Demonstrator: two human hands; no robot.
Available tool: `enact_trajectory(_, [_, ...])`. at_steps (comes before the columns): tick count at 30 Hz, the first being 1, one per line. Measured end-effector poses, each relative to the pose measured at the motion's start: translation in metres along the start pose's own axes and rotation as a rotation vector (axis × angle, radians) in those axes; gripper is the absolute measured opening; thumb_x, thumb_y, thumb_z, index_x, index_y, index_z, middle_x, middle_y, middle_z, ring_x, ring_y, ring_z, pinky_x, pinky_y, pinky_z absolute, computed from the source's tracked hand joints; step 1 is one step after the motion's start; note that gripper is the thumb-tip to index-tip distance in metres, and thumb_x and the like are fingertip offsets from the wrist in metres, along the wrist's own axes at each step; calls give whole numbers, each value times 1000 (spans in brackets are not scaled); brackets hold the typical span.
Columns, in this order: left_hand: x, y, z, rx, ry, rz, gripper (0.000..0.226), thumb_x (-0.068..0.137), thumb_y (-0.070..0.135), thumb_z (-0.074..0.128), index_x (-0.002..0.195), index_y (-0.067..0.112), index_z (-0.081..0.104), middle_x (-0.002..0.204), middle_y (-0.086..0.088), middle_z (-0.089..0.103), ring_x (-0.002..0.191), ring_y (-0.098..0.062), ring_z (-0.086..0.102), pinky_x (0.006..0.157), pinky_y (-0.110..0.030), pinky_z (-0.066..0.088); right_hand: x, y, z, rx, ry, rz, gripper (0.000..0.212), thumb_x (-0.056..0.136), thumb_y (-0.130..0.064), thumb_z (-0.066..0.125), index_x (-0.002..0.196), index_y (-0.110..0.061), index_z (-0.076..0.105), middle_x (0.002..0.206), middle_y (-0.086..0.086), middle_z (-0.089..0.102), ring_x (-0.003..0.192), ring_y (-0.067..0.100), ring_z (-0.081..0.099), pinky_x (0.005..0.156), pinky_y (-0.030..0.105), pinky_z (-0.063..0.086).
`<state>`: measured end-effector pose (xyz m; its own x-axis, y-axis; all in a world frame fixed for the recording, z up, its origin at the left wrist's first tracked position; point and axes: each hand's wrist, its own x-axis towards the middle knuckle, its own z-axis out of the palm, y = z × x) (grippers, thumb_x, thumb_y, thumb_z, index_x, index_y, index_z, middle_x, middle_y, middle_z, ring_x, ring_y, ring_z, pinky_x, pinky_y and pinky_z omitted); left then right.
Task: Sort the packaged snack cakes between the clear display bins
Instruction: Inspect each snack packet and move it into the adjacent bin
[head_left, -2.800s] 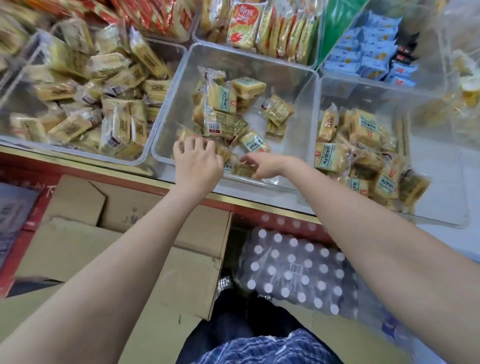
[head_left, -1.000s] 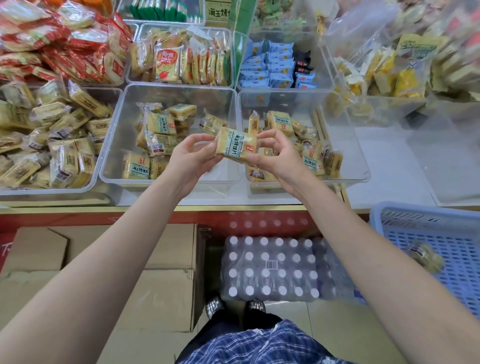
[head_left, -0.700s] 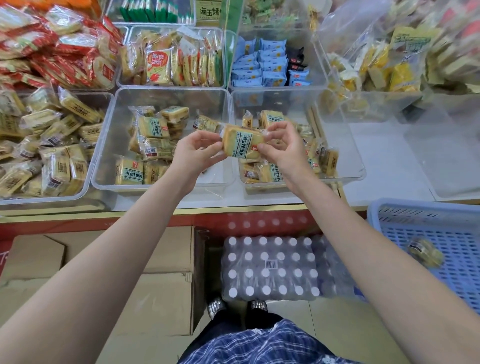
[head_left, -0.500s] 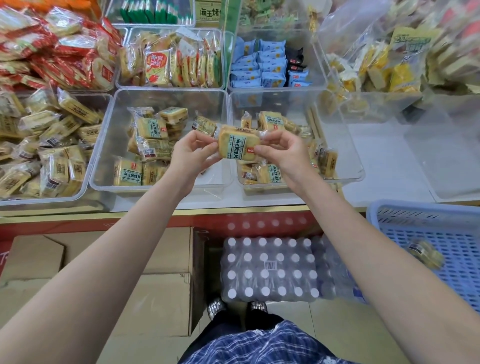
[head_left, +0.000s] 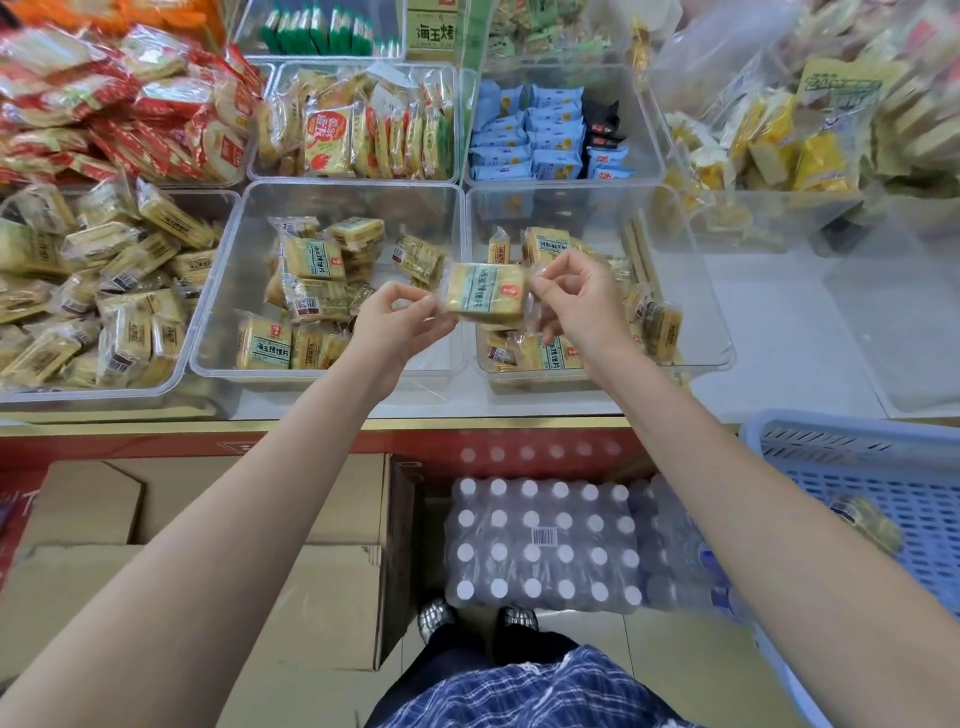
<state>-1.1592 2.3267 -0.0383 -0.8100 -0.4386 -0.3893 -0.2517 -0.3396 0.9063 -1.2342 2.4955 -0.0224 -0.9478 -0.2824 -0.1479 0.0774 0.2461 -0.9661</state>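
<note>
A yellow packaged snack cake (head_left: 485, 293) in clear wrap hangs in the air above the wall between two clear bins. My left hand (head_left: 389, 325) pinches its left wrapper end. My right hand (head_left: 579, 296) pinches its right wrapper end. Below to the left, the middle clear bin (head_left: 223, 291) holds several like cakes at its centre and front. The right clear bin (head_left: 696, 312) holds several more, partly hidden behind my right hand.
A fuller bin of cakes (head_left: 93, 291) stands at the left. Bins of other snacks line the back row (head_left: 358, 124). A blue plastic basket (head_left: 872, 483) sits at the right edge. Cardboard boxes (head_left: 260, 519) and a bottled-water pack (head_left: 540, 545) lie on the floor below the counter.
Both hands lifted one cake out of the middle bin and now hold it up by its ends. In the last half second it turned slightly; the hands stayed nearly in place.
</note>
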Motion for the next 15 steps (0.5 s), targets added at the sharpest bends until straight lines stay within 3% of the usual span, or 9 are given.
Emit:
enact_trajectory(2, [3, 2, 3, 44, 32, 3, 14, 97, 2, 47, 85, 9, 50, 89, -12, 63, 74, -17, 69, 69, -21, 57, 4, 2, -12, 17, 123, 32, 20, 95, -8, 54, 77, -13, 45, 80, 8, 67, 51, 15, 63, 41, 20, 44])
enact_trajectory(5, [9, -2, 4, 230, 64, 19, 12, 97, 5, 48, 92, 14, 54, 97, -10, 64, 81, -16, 67, 75, -24, 56, 17, 7, -36, 221, 383, 142, 21, 95, -1, 51, 79, -13, 45, 90, 13, 64, 60, 19, 70, 48, 21, 49])
enact_trajectory(7, [13, -7, 6, 392, 63, 39, 14, 96, 3, 45, 98, 13, 55, 102, -8, 65, 83, -14, 66, 80, -27, 53, 28, 14, -47, 315, 470, 216, 20, 94, 2, 51, 80, -12, 46, 93, 14, 64, 61, 20, 70, 50, 21, 51])
enact_trajectory(9, [14, -13, 11, 523, 47, 57, 18, 95, 1, 41, 101, 13, 53, 103, -7, 64, 81, -11, 64, 82, -31, 50, 37, 23, -49, 418, 459, 297, 14, 93, 6, 50, 90, -8, 50, 97, 16, 64, 60, 17, 69, 53, 20, 53])
enact_trajectory(11, [14, -18, 17, 647, 26, 73, 17, 95, 3, 40, 102, 13, 52, 103, -7, 63, 83, -12, 63, 77, -31, 48, 39, 26, -46, 518, 392, 365, 21, 92, 9, 50, 108, -5, 51, 97, 14, 61, 63, 17, 67, 57, 21, 56])
enact_trajectory(15, [17, -24, 15, 879, 37, 106, 17, 95, 7, 42, 107, 10, 54, 106, -7, 61, 100, -23, 59, 74, -29, 43, 38, 23, -34, 393, 231, 339, 28, 93, 7, 50, 118, -5, 49, 100, 13, 62, 74, 18, 67, 64, 24, 58])
